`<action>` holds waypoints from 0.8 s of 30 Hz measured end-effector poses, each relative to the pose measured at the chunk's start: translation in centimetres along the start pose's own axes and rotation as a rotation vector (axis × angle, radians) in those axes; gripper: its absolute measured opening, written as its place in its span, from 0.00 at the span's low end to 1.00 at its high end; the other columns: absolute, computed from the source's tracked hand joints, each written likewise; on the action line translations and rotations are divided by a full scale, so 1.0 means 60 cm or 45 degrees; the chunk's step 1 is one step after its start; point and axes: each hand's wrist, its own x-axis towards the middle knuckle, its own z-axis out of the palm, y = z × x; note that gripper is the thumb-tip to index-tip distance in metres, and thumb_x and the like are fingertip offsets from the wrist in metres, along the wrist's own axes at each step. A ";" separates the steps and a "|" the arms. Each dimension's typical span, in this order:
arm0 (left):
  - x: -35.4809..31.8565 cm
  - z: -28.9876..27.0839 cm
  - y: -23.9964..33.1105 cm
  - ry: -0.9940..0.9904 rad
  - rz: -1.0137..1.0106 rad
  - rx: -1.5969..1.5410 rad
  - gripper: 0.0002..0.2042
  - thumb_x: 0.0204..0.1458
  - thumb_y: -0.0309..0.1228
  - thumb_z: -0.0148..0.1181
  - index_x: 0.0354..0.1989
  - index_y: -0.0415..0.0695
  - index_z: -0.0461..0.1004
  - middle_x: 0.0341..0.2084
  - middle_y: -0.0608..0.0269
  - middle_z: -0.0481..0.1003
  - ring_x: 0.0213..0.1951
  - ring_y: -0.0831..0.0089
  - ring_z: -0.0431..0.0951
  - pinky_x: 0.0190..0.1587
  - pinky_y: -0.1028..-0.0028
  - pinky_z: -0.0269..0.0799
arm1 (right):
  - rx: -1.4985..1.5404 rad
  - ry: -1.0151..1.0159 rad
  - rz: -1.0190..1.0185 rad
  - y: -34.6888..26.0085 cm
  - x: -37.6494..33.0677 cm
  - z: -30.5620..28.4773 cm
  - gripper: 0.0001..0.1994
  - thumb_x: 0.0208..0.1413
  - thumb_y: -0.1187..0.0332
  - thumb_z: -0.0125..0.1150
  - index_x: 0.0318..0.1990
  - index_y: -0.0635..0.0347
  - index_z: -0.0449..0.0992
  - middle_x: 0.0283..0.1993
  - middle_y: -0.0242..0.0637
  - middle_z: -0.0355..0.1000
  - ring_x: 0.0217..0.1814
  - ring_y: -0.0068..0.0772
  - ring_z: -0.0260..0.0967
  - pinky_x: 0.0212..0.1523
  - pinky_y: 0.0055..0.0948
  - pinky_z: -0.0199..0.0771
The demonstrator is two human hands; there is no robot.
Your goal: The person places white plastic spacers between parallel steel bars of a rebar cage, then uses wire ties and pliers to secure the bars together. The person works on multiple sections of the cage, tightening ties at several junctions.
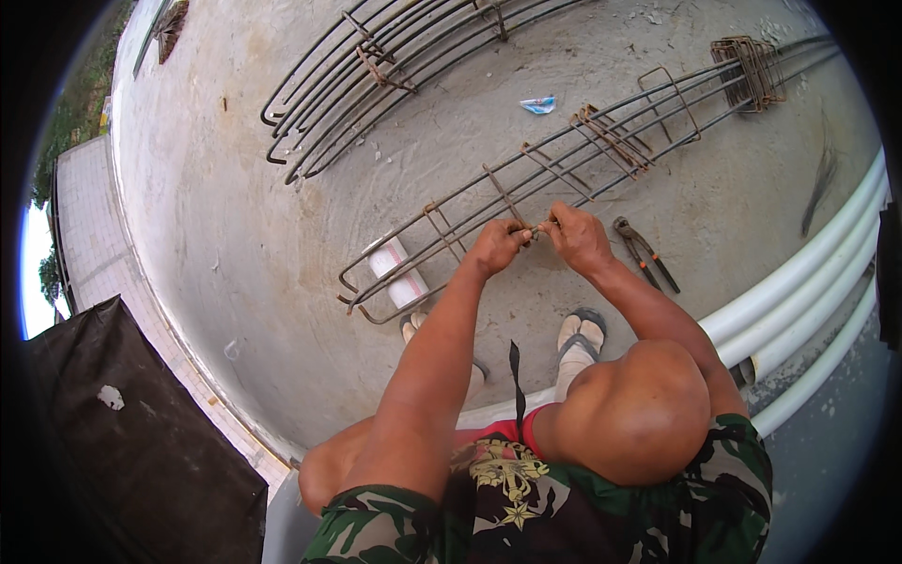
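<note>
Setting: outdoors, bare concrete floor (235,216); person crouched over it, knees in camouflage shorts at the lower edge of the frame.
Work piece: long rebar cage (564,174), rusty lengthwise bars with rectangular stirrups hung across them, running from centre left up to the upper right of the frame. Its near end rests on a white cylinder (399,273), left of centre.
Left hand (498,246): closed in a fist around a bar or a thin tie at the cage's near rail, centre frame. Too small to tell which.
Right hand (578,237): closed too, fingers pinched at the same joint, just beside the left hand, nearly touching.
Joint: something thin between the two hands, likely tie wire; cannot confirm.
Handling, my judgement: cage is stiff and heavy as a whole, awkward by its length; bars rough and rusty, so grip is sure but hard on bare skin. Best taken at a lengthwise bar next to a stirrup, not at a loose stirrup, which may slide. Any wire would be soft and bend by hand.
Tool: pincers (644,252), dark handles, lying on the floor just right of the right hand, untouched.
Nearby: second rebar bundle (376,70) at upper centre; white pipes (808,301) curving along the right edge; sandalled feet below the hands.
</note>
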 end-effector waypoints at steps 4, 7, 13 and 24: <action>0.002 -0.001 -0.004 -0.009 -0.005 -0.056 0.15 0.57 0.33 0.54 0.45 0.33 0.76 0.30 0.60 0.77 0.32 0.73 0.72 0.39 0.72 0.69 | -0.146 -0.057 0.054 0.008 -0.025 0.020 0.06 0.54 0.69 0.57 0.31 0.62 0.69 0.27 0.51 0.71 0.31 0.58 0.70 0.29 0.48 0.69; 0.005 -0.001 -0.008 -0.003 0.005 -0.059 0.15 0.56 0.32 0.54 0.45 0.32 0.75 0.30 0.60 0.77 0.32 0.73 0.72 0.39 0.73 0.70 | -0.119 -0.177 0.025 0.024 -0.051 0.055 0.07 0.55 0.68 0.56 0.32 0.63 0.70 0.26 0.51 0.71 0.29 0.56 0.71 0.28 0.47 0.69; 0.004 0.008 -0.009 0.096 0.042 -0.026 0.15 0.56 0.32 0.55 0.45 0.33 0.76 0.31 0.58 0.77 0.32 0.73 0.73 0.39 0.72 0.70 | 0.951 -0.594 0.660 -0.012 -0.065 0.037 0.13 0.57 0.62 0.57 0.35 0.66 0.71 0.22 0.37 0.70 0.26 0.32 0.72 0.23 0.35 0.69; -0.004 0.004 -0.007 0.091 0.058 0.013 0.14 0.57 0.34 0.54 0.43 0.34 0.76 0.32 0.59 0.78 0.34 0.72 0.73 0.41 0.71 0.69 | -0.846 -0.209 0.777 0.147 -0.140 -0.124 0.24 0.44 0.57 0.70 0.44 0.59 0.68 0.41 0.49 0.69 0.48 0.53 0.68 0.47 0.46 0.69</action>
